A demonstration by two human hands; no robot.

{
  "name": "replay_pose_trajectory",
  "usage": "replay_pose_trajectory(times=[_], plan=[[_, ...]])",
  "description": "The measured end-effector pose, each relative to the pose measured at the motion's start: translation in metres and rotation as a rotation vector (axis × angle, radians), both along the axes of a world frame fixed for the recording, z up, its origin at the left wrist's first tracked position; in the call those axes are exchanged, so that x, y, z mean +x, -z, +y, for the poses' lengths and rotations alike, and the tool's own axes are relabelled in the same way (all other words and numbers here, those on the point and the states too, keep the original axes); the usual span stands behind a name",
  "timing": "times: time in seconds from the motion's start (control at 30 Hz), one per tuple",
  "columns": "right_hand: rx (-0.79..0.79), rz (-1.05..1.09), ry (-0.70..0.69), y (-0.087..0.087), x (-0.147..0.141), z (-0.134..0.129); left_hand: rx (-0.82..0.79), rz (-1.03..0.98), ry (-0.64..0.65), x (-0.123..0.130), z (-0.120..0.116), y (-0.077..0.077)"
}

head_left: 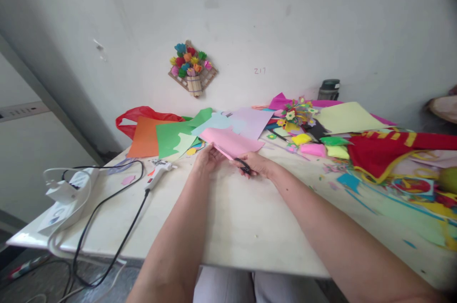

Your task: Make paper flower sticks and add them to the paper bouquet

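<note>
A pink sheet (233, 140) of paper or thin foam is held just above the table, in front of the other coloured sheets. My left hand (210, 158) grips its near left edge with closed fingers. Black-handled scissors (243, 166) are in my right hand (255, 165), fingers wrapped in the handles. Their blades point left along the sheet's near edge, toward my left fingers. Whether the blades are apart is too small to tell. Behind the pink sheet lie a light blue sheet (214, 122) and a lilac sheet (255, 121).
A glue gun (157, 175) with its black cable lies left, near a white power strip (67, 198). Orange (144, 136) and green sheets (173, 136) spread behind it. At right are foam flowers (296, 115), clay packs (313, 150), a red cloth (378, 151) and scraps; a dark bottle (329, 90) stands behind.
</note>
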State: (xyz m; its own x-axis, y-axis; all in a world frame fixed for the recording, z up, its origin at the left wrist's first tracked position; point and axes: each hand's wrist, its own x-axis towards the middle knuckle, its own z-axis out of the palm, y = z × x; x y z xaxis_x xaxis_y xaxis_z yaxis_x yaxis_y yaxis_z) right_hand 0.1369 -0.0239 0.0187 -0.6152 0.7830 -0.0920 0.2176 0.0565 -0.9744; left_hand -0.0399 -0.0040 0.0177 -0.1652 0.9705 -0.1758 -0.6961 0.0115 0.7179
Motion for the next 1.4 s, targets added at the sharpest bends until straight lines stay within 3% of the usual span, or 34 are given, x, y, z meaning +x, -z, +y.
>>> replay_pose_trajectory(times=[0.57, 1.07, 1.4], plan=[[-0.128, 0.151, -0.13, 0.004, 0.01, 0.008, 0.02, -0.041, 0.06, -0.001, -0.002, -0.001], [-0.111, 0.112, -0.01, 0.002, 0.002, 0.001, 0.031, -0.009, 0.042, 0.003, -0.001, 0.0], [-0.097, 0.129, -0.009, 0.007, 0.0, 0.004, 0.058, 0.001, 0.045, 0.001, -0.002, 0.0]])
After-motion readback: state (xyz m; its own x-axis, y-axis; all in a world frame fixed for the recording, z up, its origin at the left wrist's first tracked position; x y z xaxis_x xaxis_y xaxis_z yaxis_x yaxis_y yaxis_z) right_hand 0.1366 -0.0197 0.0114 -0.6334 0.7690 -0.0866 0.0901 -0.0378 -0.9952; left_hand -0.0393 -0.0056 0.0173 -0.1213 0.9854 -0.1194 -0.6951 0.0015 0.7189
